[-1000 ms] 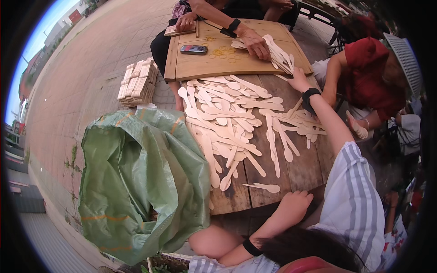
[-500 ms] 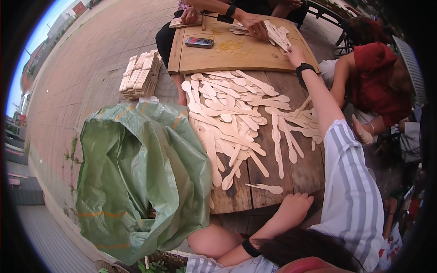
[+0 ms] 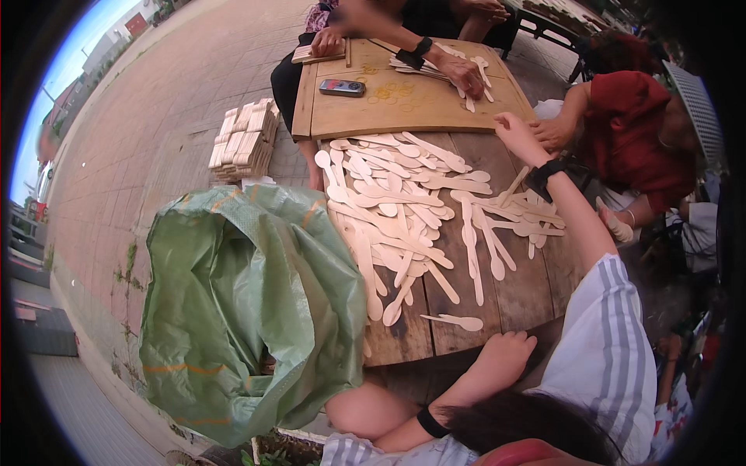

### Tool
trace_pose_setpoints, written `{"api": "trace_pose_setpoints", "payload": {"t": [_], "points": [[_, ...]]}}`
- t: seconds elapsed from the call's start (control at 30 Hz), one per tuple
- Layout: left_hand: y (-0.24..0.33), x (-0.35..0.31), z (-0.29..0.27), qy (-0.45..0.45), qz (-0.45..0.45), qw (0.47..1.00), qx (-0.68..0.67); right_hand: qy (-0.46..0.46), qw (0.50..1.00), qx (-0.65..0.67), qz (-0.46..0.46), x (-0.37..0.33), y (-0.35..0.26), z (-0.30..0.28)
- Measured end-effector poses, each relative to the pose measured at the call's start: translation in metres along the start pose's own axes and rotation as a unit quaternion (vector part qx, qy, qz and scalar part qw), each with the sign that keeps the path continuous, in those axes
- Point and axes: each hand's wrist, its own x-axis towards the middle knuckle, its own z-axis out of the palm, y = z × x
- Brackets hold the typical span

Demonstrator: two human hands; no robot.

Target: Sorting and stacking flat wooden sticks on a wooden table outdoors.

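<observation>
My right hand (image 3: 519, 138), a black band at its wrist, hangs over the far right part of the wooden table (image 3: 536, 299). Its fingers are loosely bent and slightly apart, with nothing seen in them. By the table's near edge rests my left hand (image 3: 505, 357), fingers curled in and nothing visible in them. A wide heap of flat wooden spoons (image 3: 400, 203) covers the table's middle. One spoon (image 3: 460, 321) lies apart from it, in front of my left hand. Past my right hand, another person's hand (image 3: 465, 78) touches spoons (image 3: 483, 71) on the far board (image 3: 435, 116).
A green woven sack (image 3: 311, 342) gapes at the table's left. Stacked bundles of wooden sticks (image 3: 242, 140) stand on the paving behind it. Yellow rubber bands (image 3: 392, 92) and a dark handheld device (image 3: 342, 88) lie on the board. A person in red (image 3: 641, 116) sits close on the right.
My right hand has let go of the spoons on the far board and drawn back toward me. The other person's hand has shifted right over those spoons. My left hand stays put.
</observation>
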Motion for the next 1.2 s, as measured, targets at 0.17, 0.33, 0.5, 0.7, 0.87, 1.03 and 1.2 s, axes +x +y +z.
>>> {"api": "trace_pose_setpoints", "payload": {"t": [0.17,0.33,0.5,0.7,0.87,1.03,1.2], "points": [[0.011,0.000,-0.005,-0.022,0.071,0.996,-0.051,-0.037,0.979,-0.116,-0.162,-0.156,-0.135,-0.144],[0.030,0.007,-0.007,-0.225,0.088,0.946,-0.218,-0.268,0.950,-0.151,-0.061,-0.269,-0.209,-0.252],[0.036,0.004,0.005,-0.267,0.080,0.935,-0.220,-0.164,0.968,-0.176,-0.073,-0.372,-0.167,-0.249],[0.048,-0.011,0.009,-0.319,0.049,0.933,-0.160,-0.026,0.978,-0.203,-0.047,-0.500,-0.028,-0.150],[0.067,-0.033,-0.001,-0.357,-0.030,0.934,0.017,0.119,0.983,-0.125,-0.057,-0.514,-0.019,-0.137],[0.094,-0.077,-0.031,-0.305,-0.145,0.907,0.250,0.137,0.980,-0.111,-0.098,-0.526,0.003,-0.138],[0.107,-0.184,-0.058,-0.385,-0.250,0.784,0.419,0.152,0.975,-0.090,-0.137,-0.528,0.000,-0.141]]}}
